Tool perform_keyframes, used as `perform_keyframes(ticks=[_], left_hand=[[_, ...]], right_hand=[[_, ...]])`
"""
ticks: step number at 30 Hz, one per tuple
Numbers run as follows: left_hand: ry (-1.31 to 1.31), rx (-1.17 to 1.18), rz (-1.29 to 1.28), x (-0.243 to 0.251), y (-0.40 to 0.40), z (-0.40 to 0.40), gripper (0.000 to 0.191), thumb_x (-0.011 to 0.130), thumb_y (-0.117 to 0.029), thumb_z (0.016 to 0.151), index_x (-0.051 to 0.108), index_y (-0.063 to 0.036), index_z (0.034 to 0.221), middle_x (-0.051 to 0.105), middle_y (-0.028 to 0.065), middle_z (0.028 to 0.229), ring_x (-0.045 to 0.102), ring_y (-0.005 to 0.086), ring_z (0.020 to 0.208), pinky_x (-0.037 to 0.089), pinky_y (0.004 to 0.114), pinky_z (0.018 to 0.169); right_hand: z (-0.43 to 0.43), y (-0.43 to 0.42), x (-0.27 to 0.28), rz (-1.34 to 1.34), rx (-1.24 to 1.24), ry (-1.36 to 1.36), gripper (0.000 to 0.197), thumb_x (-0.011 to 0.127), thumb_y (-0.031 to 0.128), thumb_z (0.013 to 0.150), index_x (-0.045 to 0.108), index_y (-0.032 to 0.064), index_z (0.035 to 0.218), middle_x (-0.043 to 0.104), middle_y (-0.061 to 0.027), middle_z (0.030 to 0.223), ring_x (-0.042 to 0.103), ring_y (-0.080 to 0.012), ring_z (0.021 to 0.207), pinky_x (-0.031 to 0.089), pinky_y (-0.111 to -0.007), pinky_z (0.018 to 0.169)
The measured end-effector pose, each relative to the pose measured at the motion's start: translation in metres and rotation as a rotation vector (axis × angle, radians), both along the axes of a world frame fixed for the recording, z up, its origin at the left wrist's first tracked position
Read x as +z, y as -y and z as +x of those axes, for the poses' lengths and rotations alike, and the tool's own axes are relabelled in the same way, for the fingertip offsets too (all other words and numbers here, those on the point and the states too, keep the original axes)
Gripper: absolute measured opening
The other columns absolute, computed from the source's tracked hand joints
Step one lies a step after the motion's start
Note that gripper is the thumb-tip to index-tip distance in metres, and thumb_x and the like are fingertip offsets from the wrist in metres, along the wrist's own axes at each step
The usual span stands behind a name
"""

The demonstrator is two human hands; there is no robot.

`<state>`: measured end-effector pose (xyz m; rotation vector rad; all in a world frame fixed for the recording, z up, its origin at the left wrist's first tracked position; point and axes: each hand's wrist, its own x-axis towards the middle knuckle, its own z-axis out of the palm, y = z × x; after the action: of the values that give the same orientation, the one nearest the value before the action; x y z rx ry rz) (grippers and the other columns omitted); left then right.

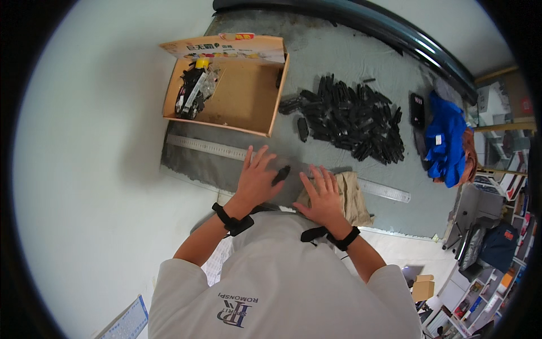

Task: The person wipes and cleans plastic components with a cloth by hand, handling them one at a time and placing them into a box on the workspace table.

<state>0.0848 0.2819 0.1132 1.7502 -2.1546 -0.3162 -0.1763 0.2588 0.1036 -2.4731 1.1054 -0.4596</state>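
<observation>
My left hand (256, 181) is palm down with its fingers apart. Next to its thumb is a small black part (281, 175); whether they touch I cannot tell. The fingertips reach the edge of a long steel ruler (207, 146). My right hand (324, 197) is spread above a folded beige cloth (353, 199), which covers the ruler's middle. Its fingers hold nothing visible. Farther off lies a heap of similar black parts (351, 118), most likely plastic, with a single part (302, 129) at its left side.
A lidded cardboard box (245, 93) at the back left holds black items and a yellow-capped container. A dark roll (381, 25) borders the grey tabletop (394, 216). On the right lie a phone (417, 110) and blue cloth (446, 135). A white wall (84, 148) stands left.
</observation>
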Motion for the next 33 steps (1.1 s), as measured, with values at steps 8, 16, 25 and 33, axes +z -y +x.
perform_keyframes(ticks=[8,16,25,33], left_hand=[[-0.19,0.056,-0.19,0.031,0.057,0.072,0.024,0.082,-0.027,0.077,0.072,-0.0079,0.068,0.067,0.0092,0.128,0.052,0.0346,0.145,0.025,0.062,0.132],[-0.252,0.132,-0.135,0.031,0.082,0.132,0.028,0.083,-0.034,0.081,0.076,-0.0093,0.069,0.068,0.0047,0.129,0.052,0.0298,0.146,0.024,0.06,0.133],[-0.335,-0.072,-0.06,0.044,0.115,0.17,0.046,0.086,-0.033,0.083,0.074,-0.0198,0.126,0.05,0.0122,0.158,0.039,0.0385,0.155,0.026,0.061,0.132],[-0.202,-0.308,-0.063,0.046,0.148,0.17,0.04,0.087,-0.018,0.077,0.075,-0.0183,0.116,0.052,0.0129,0.157,0.04,0.04,0.154,0.029,0.063,0.131]], right_hand=[[0.139,0.062,0.016,-0.252,-0.087,0.095,0.085,0.092,0.031,0.074,0.058,0.0073,0.148,0.049,-0.0201,0.16,0.045,-0.0478,0.149,0.037,-0.065,0.12],[0.196,0.101,0.04,-0.169,-0.002,0.023,0.092,0.093,0.03,0.069,0.056,0.0046,0.149,0.044,-0.0193,0.165,0.043,-0.0465,0.152,0.037,-0.064,0.121],[0.198,0.146,0.026,0.023,0.006,0.184,0.096,0.098,0.033,0.068,0.054,0.0025,0.148,0.038,-0.0211,0.169,0.033,-0.05,0.157,0.035,-0.061,0.125],[0.192,0.168,0.016,0.144,0.077,0.205,0.096,0.1,0.032,0.067,0.056,-0.0016,0.145,0.033,-0.023,0.17,0.025,-0.0505,0.16,0.033,-0.06,0.127]])
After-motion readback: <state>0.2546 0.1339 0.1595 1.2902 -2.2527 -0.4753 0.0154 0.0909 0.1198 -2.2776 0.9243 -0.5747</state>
